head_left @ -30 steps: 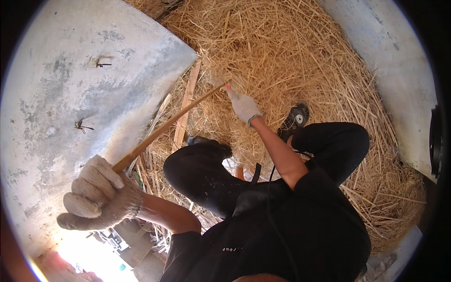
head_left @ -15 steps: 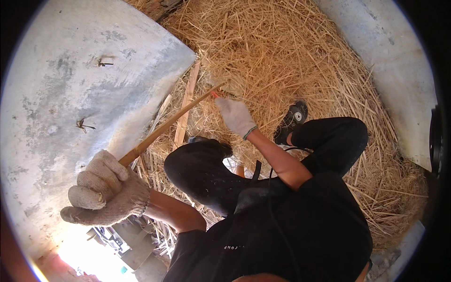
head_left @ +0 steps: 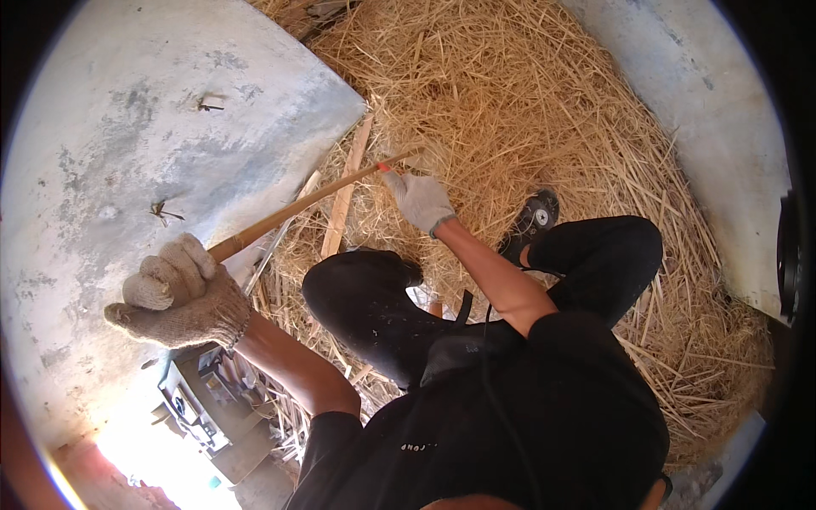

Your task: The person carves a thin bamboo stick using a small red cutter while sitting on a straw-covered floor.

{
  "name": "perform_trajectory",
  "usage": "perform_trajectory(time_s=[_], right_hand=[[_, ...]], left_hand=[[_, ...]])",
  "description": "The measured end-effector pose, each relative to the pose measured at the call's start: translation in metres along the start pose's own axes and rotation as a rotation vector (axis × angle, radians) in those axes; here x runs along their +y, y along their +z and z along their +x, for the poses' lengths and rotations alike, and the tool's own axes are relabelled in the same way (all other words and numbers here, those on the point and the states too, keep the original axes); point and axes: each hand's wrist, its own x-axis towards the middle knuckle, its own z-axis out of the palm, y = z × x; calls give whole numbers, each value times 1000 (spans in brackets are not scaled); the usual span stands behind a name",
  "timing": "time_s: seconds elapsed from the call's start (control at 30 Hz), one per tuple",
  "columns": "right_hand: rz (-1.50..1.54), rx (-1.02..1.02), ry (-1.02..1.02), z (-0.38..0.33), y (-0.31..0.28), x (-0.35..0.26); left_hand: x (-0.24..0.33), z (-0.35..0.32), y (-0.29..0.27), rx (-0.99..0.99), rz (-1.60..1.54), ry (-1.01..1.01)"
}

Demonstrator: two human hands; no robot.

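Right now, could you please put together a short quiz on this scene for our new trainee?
1. True or false: both hands wear knitted work gloves.
2. What does the left hand grip? A) the near end of a long wooden stick; B) a metal bucket; C) a coiled rope.
3. What covers the ground under the right hand?

Key:
1. True.
2. A: the left hand is closed round the stick's near end, and the right hand holds it farther along, near its far end.
3. Loose straw, piled between pale concrete slabs.
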Motion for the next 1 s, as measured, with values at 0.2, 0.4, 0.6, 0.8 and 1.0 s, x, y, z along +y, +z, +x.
perform_trajectory(time_s=[0.2, 0.4, 0.6, 0.8, 1.0], right_hand=[[-89, -143, 211, 3, -10, 37], [-189, -82, 384, 12, -13, 117], [-36, 60, 20, -17, -8, 30], [-172, -41, 270, 50, 26, 102], [-53, -4, 208, 40, 21, 60]], left_hand=[[5, -10, 4, -164, -21, 9], [0, -16, 15, -178, -3, 57], [-1, -11, 10, -283, -39, 5], [-1, -11, 18, -325, -50, -10], [3, -14, 7, -331, -30, -27]])
